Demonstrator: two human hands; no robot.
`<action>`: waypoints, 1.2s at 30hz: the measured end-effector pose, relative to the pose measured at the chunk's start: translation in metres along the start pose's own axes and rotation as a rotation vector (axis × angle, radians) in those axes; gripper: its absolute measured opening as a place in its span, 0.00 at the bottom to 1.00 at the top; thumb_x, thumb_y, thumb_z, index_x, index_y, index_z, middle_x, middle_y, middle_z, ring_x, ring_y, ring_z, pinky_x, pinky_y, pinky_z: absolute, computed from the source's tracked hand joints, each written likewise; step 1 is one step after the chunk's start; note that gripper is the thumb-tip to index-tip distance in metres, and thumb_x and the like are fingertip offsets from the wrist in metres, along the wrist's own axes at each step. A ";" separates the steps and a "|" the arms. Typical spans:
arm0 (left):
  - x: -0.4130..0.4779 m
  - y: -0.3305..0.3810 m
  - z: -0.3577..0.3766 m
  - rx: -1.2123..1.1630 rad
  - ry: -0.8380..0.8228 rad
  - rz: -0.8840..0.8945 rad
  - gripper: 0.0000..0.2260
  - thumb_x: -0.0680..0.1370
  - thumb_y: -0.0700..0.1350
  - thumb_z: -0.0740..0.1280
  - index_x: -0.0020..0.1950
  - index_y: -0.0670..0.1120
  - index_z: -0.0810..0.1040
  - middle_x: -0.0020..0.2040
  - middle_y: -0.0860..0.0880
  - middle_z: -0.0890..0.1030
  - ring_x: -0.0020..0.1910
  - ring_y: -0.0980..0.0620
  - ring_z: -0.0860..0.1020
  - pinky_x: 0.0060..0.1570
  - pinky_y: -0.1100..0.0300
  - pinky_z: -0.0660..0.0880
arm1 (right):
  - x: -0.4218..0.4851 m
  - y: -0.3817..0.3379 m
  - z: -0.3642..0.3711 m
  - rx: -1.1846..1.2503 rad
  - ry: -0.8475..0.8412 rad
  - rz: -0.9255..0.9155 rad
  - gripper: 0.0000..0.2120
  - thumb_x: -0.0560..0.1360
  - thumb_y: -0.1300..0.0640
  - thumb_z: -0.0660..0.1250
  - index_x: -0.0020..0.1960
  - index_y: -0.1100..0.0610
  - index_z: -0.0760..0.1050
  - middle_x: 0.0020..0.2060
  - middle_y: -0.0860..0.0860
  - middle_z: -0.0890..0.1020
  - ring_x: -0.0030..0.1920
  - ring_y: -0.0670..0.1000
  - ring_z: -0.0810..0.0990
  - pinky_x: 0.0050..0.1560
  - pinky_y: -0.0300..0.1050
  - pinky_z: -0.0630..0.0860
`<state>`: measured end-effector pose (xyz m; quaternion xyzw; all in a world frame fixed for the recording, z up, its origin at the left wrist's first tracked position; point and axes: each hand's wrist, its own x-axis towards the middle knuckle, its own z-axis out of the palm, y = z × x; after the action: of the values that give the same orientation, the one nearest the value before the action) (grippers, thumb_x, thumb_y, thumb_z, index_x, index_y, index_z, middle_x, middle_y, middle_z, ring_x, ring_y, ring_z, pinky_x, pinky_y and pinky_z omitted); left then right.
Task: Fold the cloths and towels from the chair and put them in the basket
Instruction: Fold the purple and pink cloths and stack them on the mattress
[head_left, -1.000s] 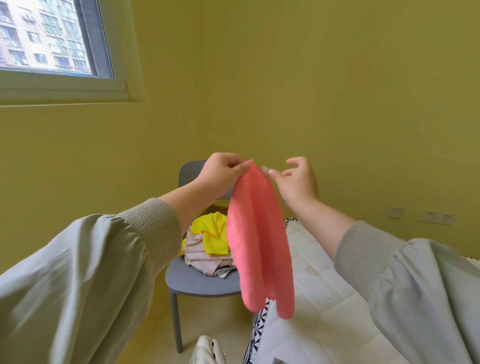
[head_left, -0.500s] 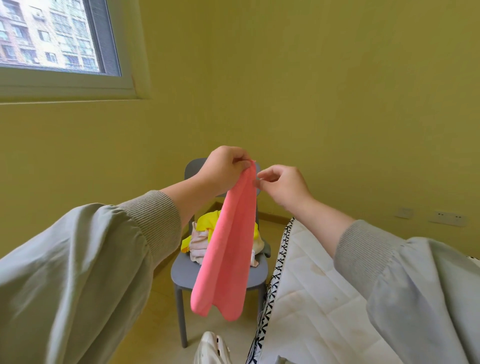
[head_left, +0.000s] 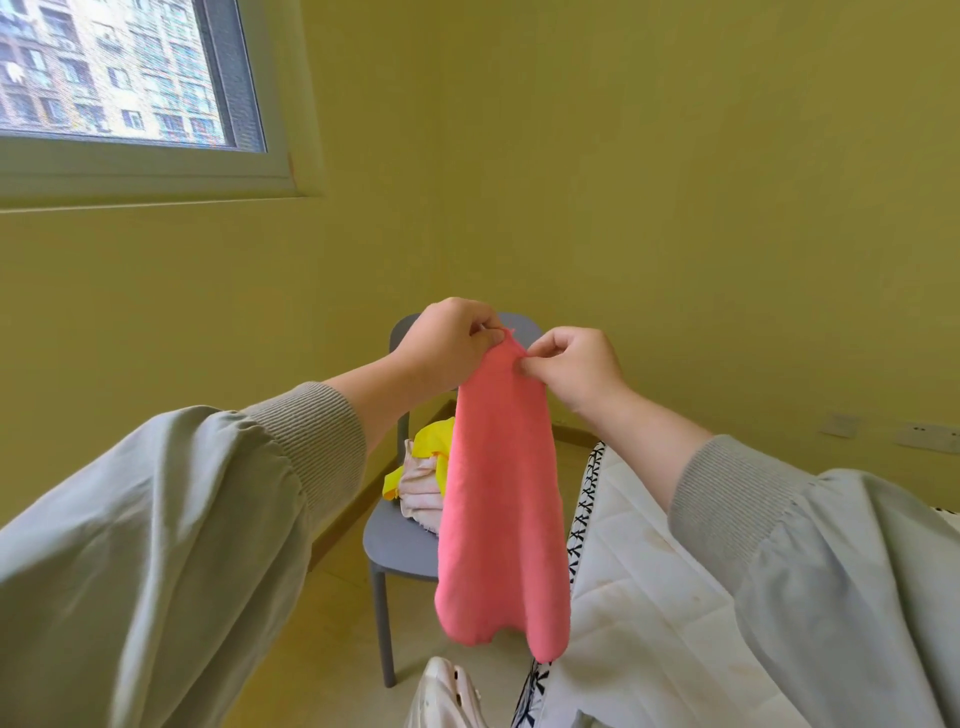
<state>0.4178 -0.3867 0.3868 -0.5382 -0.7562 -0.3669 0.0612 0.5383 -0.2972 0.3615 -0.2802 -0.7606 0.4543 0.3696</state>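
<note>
The left hand's fingertips (head_left: 488, 335) were curled and pinched the top corner of a pink cloth (head_left: 501, 499). The right hand's thumb and fingers (head_left: 525, 367) pinched the same top edge just beside them, so the two grips nearly touched. The left hand (head_left: 447, 343) and the right hand (head_left: 576, 369) were held up in the air, side by side, in front of the person. Grey sleeves (head_left: 171, 519) covered both forearms up to ribbed cuffs.

The cloth hung straight down from the two pinches in a narrow, doubled-over drape, with two rounded lobes at its lower end. It touched nothing below.

Behind it stood a grey chair (head_left: 397, 540) against the yellow wall (head_left: 623, 182). The hanging cloth hid the right part of the seat and backrest. On the seat lay a yellow cloth (head_left: 434, 441) on top of a pale pink cloth (head_left: 421, 488), both crumpled and partly hidden by the pink one.

Just right of the chair lay a white quilted mattress (head_left: 634, 571) with a black-and-white patterned edge. A white shoe (head_left: 447, 691) showed at the bottom edge. A window (head_left: 114, 73) sat at upper left, and wall sockets (head_left: 930, 436) at far right.
</note>
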 end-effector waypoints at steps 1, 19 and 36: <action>0.000 -0.001 0.001 0.008 0.003 -0.004 0.08 0.78 0.42 0.64 0.48 0.42 0.83 0.40 0.46 0.81 0.36 0.51 0.73 0.37 0.57 0.71 | 0.000 -0.001 -0.001 -0.001 -0.008 -0.006 0.13 0.68 0.68 0.71 0.31 0.55 0.74 0.28 0.49 0.76 0.29 0.44 0.72 0.28 0.31 0.69; -0.009 -0.020 0.013 -0.886 -0.339 -0.348 0.12 0.77 0.52 0.64 0.38 0.46 0.74 0.31 0.52 0.79 0.28 0.57 0.77 0.29 0.67 0.73 | 0.003 -0.006 -0.009 0.039 0.064 0.034 0.16 0.75 0.64 0.66 0.30 0.54 0.71 0.27 0.49 0.72 0.28 0.46 0.68 0.28 0.38 0.64; -0.025 -0.035 0.046 -0.470 -0.541 -0.387 0.07 0.73 0.49 0.72 0.46 0.46 0.80 0.41 0.48 0.82 0.39 0.50 0.80 0.42 0.58 0.77 | 0.013 0.028 -0.037 -0.061 0.244 0.020 0.14 0.76 0.60 0.65 0.32 0.58 0.70 0.27 0.48 0.66 0.29 0.46 0.62 0.31 0.43 0.59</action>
<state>0.4116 -0.3822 0.3239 -0.4626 -0.7279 -0.3797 -0.3345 0.5633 -0.2572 0.3519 -0.3518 -0.7206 0.3972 0.4463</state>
